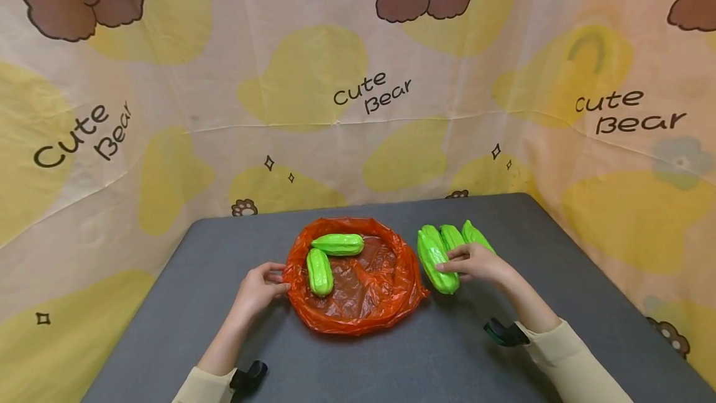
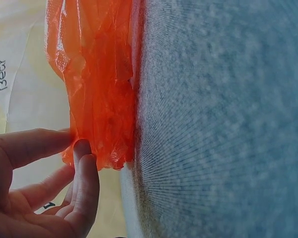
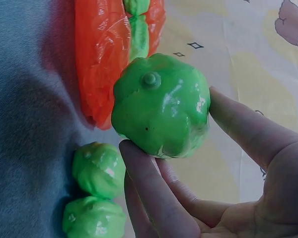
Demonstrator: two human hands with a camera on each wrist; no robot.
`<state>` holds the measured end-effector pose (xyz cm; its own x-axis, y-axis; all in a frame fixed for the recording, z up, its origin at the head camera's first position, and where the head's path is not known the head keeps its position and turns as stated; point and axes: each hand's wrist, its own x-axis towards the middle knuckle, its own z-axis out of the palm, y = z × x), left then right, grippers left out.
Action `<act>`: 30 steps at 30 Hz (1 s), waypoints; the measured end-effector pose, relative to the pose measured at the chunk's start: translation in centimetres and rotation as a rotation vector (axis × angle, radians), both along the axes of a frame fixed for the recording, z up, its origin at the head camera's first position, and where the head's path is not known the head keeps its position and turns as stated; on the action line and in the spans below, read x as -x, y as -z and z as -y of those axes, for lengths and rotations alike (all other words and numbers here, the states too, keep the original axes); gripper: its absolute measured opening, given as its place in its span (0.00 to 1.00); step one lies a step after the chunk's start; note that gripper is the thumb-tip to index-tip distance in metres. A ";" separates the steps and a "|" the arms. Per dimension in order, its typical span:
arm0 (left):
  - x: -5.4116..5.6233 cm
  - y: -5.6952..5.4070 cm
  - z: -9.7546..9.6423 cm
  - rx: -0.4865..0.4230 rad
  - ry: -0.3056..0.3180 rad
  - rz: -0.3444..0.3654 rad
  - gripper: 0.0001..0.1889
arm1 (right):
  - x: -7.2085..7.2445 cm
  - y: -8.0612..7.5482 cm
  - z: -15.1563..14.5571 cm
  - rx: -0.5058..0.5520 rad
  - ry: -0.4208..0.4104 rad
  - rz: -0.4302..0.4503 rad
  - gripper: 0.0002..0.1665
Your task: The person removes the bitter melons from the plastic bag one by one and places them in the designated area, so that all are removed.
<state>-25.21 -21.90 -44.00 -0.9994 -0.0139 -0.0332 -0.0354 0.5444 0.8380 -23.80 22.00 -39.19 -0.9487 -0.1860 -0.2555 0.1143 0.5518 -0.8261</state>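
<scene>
- Orange plastic bag (image 1: 358, 326) sits open-mouthed on my grey worktop (image 1: 347, 373), its rim crumpled into a thick ring.
- Inside it, toward my left: two glossy, ridged green vegetables. Rear vegetable (image 1: 338, 244) lies crosswise; front vegetable (image 1: 320, 272) points toward me, its far end just beside the other.
- My left hand (image 1: 258, 291) is at the bag's left side, fingers (image 2: 89, 181) and thumb pinching the plastic near its edge.
- My right hand (image 1: 483, 265) is to the right of the bag, thumb on one side and fingers (image 3: 156, 193) on the other, clamped on a third vegetable (image 1: 433, 254). I hold it raised off the worktop, outside the bag, one end tipped toward me.
- Close by, two more: middle vegetable (image 1: 452, 237) and far-right vegetable (image 1: 477, 236), side by side on the worktop, partly behind my grip.
- Cream sleeves (image 1: 570, 359) on both arms; black wrist devices (image 1: 250, 378) below my wrists.
- Beyond the worktop hangs a cloth backdrop (image 1: 313, 166), yellow-blotched, lettered "Cute Bear".
</scene>
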 end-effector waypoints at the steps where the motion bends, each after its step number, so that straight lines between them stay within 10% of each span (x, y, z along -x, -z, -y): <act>1: 0.0 0.0 0.0 0.002 0.001 0.001 0.22 | -0.1 0.0 -0.1 -0.003 -0.002 0.002 0.44; 30: 0.1 0.1 0.1 0.020 -0.002 0.010 0.23 | -1.8 1.3 -2.0 -0.029 -0.050 0.057 0.43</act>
